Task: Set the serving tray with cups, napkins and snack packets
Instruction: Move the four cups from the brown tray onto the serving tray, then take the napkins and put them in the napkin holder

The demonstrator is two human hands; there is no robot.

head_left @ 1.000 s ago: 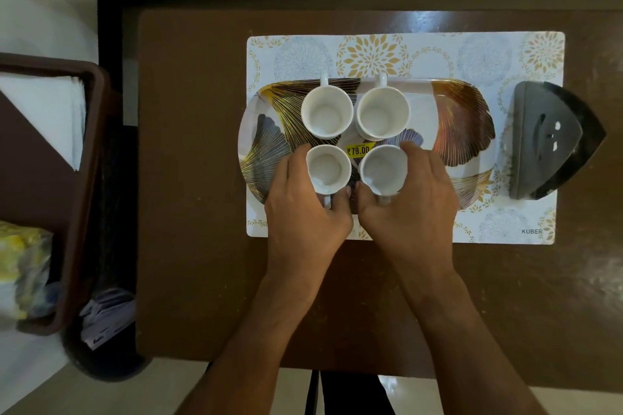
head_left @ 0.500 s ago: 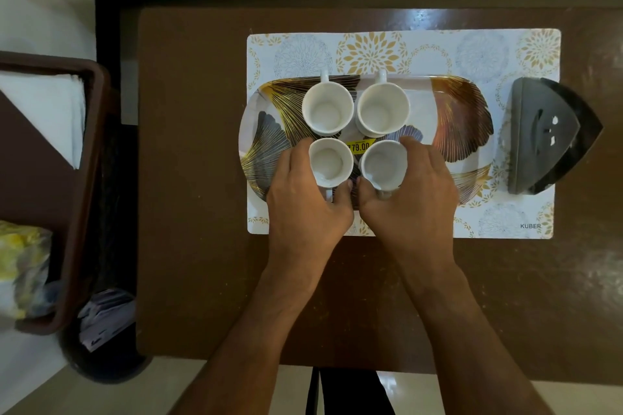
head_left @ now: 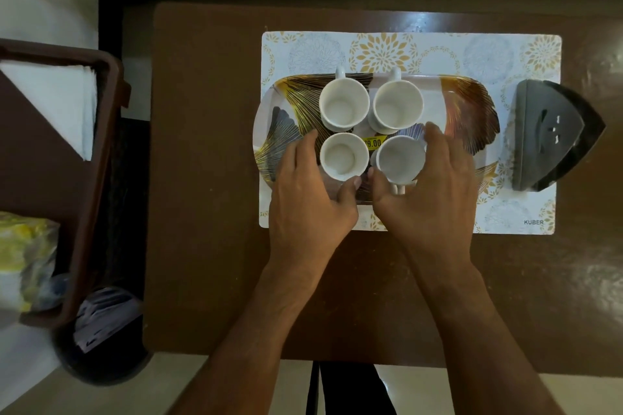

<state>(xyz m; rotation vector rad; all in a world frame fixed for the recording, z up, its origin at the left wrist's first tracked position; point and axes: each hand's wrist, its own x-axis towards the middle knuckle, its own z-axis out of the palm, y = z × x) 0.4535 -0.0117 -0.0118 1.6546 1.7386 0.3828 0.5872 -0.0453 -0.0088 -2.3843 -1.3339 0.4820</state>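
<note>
Four white cups stand two by two on a gold-and-brown leaf-patterned serving tray (head_left: 472, 104). The far-left cup (head_left: 343, 105) and far-right cup (head_left: 397, 105) stand untouched, handles pointing away. My left hand (head_left: 310, 199) curves loosely around the near-left cup (head_left: 343, 155), with a thin gap showing at the index finger. My right hand (head_left: 435, 185) wraps the near-right cup (head_left: 399, 158), thumb and fingers on its sides, its handle toward me. White napkins (head_left: 60, 104) and yellow snack packets (head_left: 23, 256) lie in a brown basket (head_left: 111, 145) at the far left.
The tray rests on a floral placemat (head_left: 488, 50) on a dark brown table (head_left: 202, 178). A black triangular holder (head_left: 553, 135) sits on the mat's right end. A dark bin with papers (head_left: 101, 330) stands beside the table's near left corner.
My left hand's grip on the near-left cup has loosened and its fingers have spread. My right hand has stayed around the near-right cup. The far two cups have not moved.
</note>
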